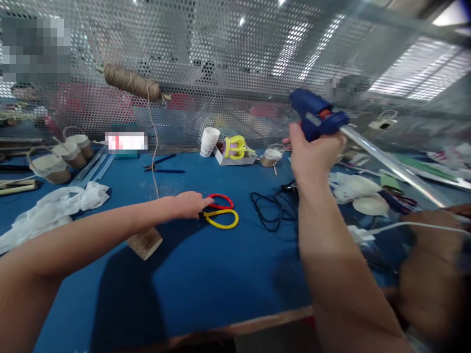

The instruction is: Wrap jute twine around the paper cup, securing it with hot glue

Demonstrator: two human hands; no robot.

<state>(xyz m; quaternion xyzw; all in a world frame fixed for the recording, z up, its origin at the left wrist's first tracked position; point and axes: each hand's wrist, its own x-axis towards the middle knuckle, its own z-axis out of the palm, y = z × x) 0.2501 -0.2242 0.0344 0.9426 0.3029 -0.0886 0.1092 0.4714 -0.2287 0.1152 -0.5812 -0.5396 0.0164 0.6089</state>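
Glue gun (314, 116) is gripped in R hand (314, 152), fingers wrapped round its handle, held up clear of table (228, 279). Scissors (220, 212) are held in L hand (189, 205), fingers closed just behind red & yellow loops, which jut past fingertips. Blk cord (282, 211) is bunched btwn both hands, pliers (169, 171) are laid beyond L hand, & twine-wrapped cyl. (146, 244) is partly hidden by L forearm (121, 220).
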